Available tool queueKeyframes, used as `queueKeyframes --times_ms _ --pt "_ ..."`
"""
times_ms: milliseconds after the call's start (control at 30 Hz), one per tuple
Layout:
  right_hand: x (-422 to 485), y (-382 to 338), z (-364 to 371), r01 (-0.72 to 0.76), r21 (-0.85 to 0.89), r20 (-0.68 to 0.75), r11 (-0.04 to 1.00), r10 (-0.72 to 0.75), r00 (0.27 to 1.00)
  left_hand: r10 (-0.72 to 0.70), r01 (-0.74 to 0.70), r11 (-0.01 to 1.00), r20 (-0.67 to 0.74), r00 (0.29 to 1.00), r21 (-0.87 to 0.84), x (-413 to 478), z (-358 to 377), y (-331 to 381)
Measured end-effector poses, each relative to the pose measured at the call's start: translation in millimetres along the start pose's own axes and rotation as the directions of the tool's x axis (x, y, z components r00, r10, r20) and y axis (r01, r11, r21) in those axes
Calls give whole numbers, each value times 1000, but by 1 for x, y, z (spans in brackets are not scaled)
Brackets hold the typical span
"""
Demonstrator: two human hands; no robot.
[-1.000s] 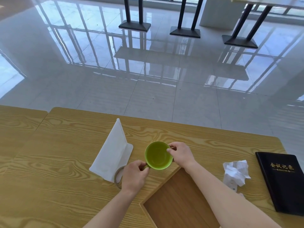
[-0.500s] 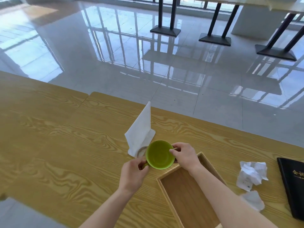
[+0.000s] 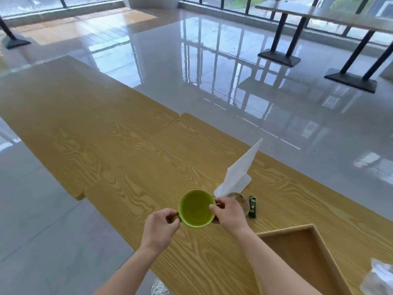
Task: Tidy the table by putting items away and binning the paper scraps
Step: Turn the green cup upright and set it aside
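Note:
Both of my hands hold an empty green cup (image 3: 195, 207) just above the wooden table (image 3: 148, 162). My left hand (image 3: 160, 229) pinches its handle on the left side. My right hand (image 3: 228, 213) grips the rim on the right. A wooden tray (image 3: 314, 233) sits to the right of my right forearm. A white folded paper (image 3: 239, 169) stands tent-like behind the cup. A crumpled paper scrap (image 3: 380, 277) lies at the bottom right edge, partly cut off.
A clear glass (image 3: 241, 201) stands behind my right hand, with a small green packet (image 3: 252, 206) beside it. A second wooden table (image 3: 70, 107) adjoins on the left. Glossy tiled floor (image 3: 212, 71) and black table legs (image 3: 280, 45) lie beyond. Something silvery (image 3: 159, 287) lies on the floor below.
The view has swung left, so the tray, paper and scraps shifted right. Both hands keep hold of the green cup, which now sits left of the tray. The black notebook has left the view.

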State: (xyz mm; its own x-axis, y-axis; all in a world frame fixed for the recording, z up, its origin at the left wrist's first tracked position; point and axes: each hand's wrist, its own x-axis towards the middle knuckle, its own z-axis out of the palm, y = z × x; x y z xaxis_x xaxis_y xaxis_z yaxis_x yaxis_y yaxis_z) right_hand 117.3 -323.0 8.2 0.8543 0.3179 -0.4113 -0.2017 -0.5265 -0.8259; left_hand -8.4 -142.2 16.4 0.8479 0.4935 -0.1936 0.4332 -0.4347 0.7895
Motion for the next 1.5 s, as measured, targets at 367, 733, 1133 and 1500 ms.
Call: queueKeyframes --times_ms 367,733,1133,1500 --pt "61 -70 119 -113 55 35 992 111 993 -42 42 999 -39 998 0 71 -88 -76" --pt "110 -112 210 -143 -61 95 988 148 984 -173 166 983 -95 980 -84 109 -137 -142" --pt "121 -112 227 134 -426 84 895 -108 991 -247 218 961 -172 953 -173 130 -149 -165" --pt "105 -87 233 281 -761 256 585 -127 958 -283 237 951 -255 925 -197 155 -151 -166"
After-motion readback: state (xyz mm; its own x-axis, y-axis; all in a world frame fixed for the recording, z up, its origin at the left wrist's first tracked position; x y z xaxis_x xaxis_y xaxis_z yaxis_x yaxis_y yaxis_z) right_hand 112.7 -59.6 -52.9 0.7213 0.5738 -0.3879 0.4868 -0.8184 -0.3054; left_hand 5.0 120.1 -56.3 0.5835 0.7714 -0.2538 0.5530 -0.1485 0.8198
